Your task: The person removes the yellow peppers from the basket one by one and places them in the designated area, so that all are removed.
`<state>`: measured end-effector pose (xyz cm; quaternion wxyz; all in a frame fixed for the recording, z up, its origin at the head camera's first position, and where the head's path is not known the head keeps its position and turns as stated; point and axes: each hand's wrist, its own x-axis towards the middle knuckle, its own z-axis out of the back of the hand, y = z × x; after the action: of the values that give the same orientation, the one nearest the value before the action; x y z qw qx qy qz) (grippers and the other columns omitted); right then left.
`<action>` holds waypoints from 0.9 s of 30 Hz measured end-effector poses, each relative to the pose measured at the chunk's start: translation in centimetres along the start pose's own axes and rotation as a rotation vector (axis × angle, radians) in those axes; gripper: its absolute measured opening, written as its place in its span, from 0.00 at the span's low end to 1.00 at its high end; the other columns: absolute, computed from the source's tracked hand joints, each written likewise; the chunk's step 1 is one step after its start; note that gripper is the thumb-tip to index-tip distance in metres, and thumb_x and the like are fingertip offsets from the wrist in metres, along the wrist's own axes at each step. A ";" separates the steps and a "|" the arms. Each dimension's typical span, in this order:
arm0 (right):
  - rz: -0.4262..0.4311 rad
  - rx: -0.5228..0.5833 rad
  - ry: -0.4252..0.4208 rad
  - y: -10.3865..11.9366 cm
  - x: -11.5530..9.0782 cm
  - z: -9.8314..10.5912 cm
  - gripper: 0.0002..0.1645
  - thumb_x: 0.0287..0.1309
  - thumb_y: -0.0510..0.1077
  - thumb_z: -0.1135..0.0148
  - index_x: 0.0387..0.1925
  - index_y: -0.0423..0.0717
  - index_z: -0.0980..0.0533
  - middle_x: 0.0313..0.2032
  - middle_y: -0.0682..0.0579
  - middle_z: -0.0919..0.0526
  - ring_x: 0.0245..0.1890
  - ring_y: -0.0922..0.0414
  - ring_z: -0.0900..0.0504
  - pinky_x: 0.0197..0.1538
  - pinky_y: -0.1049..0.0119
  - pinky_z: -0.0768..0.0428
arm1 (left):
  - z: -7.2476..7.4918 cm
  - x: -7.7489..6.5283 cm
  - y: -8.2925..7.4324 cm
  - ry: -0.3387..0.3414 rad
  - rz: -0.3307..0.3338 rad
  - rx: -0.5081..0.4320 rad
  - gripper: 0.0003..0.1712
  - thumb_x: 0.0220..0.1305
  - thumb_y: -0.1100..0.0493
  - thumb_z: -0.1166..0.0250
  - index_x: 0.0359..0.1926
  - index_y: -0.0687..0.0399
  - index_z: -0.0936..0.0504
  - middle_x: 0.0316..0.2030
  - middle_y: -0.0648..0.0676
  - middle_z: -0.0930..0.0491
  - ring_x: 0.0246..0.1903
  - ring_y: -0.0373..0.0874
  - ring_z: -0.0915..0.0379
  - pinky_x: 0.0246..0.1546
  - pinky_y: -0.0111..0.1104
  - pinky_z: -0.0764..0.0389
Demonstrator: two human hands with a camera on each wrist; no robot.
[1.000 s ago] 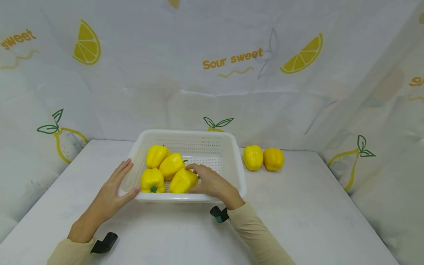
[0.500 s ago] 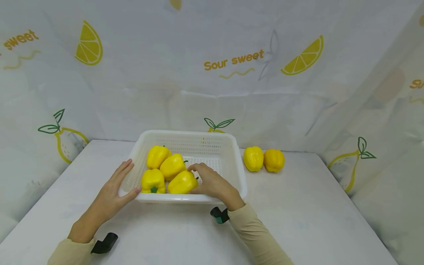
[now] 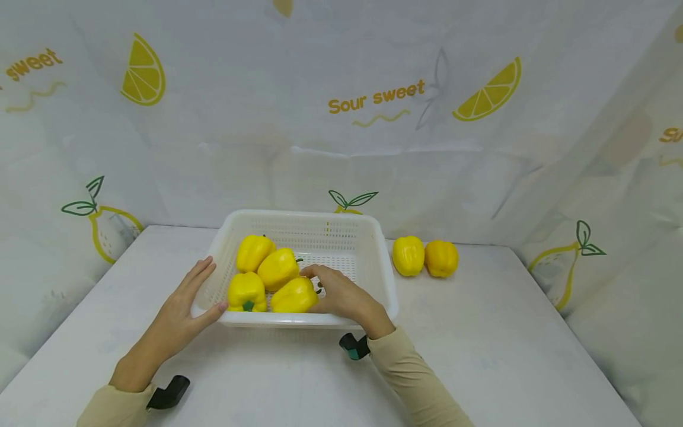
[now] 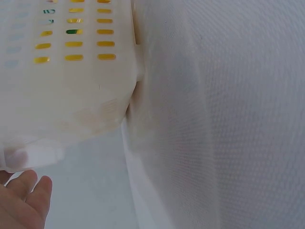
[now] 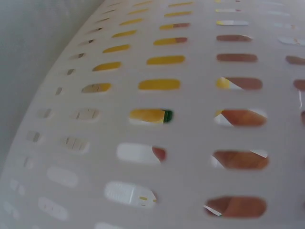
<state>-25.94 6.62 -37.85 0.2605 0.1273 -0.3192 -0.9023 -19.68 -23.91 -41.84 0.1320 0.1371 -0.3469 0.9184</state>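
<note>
In the head view, several yellow bell peppers (image 3: 246, 290) lie in the left part of a white plastic basket (image 3: 293, 320). My right hand (image 3: 344, 296) reaches over the basket's near side, with loosely bent fingers around the stem end of the front bell pepper (image 3: 292, 296). A gap shows between the forefinger and that pepper, and the thumb is partly hidden behind it. My left hand (image 3: 178, 311) lies spread at the basket's near left corner, thumb at the rim. In the left wrist view its fingertips (image 4: 42, 191) show just beside the basket's rim.
Two more bell peppers, one yellow (image 3: 408, 256) and one more orange (image 3: 441, 258), stand on the white table (image 3: 480, 332) right of the basket. A white lemon-print cloth (image 3: 299, 172) hangs behind. In the right wrist view, the slotted basket wall (image 5: 190, 133) fills most of the picture.
The front bell pepper has tipped lower and shifted slightly left in the basket. My right fingers have come away from its upper side. The left hand keeps its place.
</note>
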 end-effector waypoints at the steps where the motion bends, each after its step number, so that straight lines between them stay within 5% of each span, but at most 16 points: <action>1: -0.002 -0.005 0.003 0.0 0.0 0.0 0.38 0.52 0.42 0.25 0.65 0.45 0.30 0.64 0.48 0.24 0.61 0.47 0.25 0.65 0.53 0.24 | 0.0 0.0 0.0 0.001 0.000 -0.002 0.46 0.63 0.50 0.34 0.76 0.56 0.44 0.77 0.61 0.49 0.74 0.68 0.54 0.62 0.72 0.42; 19: -0.022 -0.121 -0.060 0.1 -0.1 -0.2 0.38 0.49 0.51 0.23 0.61 0.51 0.28 0.55 0.47 0.27 0.52 0.52 0.24 0.60 0.54 0.21 | 0.0 0.0 -0.1 0.008 0.013 0.001 0.46 0.63 0.49 0.34 0.76 0.55 0.44 0.77 0.61 0.49 0.74 0.68 0.53 0.61 0.73 0.41; 27: -0.017 -0.130 -0.078 0.1 -0.1 -0.2 0.39 0.48 0.54 0.23 0.60 0.51 0.30 0.48 0.49 0.30 0.40 0.54 0.26 0.48 0.60 0.20 | 0.0 0.0 -0.1 0.014 0.015 -0.002 0.46 0.64 0.49 0.34 0.76 0.55 0.45 0.78 0.60 0.50 0.75 0.67 0.55 0.62 0.73 0.42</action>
<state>-25.79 6.49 -37.94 0.2480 0.0774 -0.2689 -0.9275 -19.65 -23.90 -41.77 0.1279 0.1279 -0.3477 0.9200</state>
